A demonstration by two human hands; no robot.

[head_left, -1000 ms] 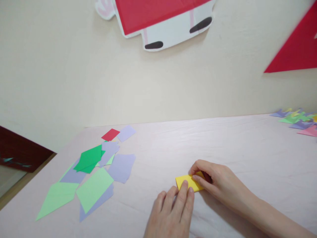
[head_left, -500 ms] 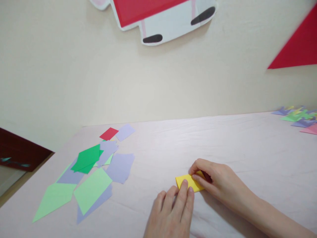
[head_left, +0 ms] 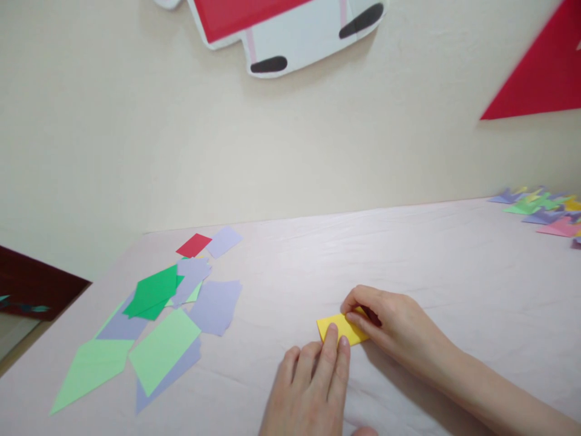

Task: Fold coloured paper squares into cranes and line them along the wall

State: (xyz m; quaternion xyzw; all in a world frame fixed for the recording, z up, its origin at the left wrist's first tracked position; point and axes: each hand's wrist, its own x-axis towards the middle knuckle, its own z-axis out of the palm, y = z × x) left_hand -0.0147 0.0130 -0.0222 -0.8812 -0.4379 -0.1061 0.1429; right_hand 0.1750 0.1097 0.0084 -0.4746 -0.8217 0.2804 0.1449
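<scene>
A small folded piece of yellow paper lies on the table, slightly right of centre. My left hand comes in from below with fingers stretched out, two fingertips resting flat on the paper's near edge. From the right, my right hand pinches the paper's far edge between thumb and bent fingers. That hand covers the paper's right end, so how the fold runs there is hidden.
On the left of the pale cloth-covered table lie loose sheets: light green, dark green, lilac and red. Several folded coloured paper pieces are heaped at far right. A wall stands behind.
The camera view has shifted slightly, moving the table contents a little left. Both hands keep the same places on the yellow paper.
</scene>
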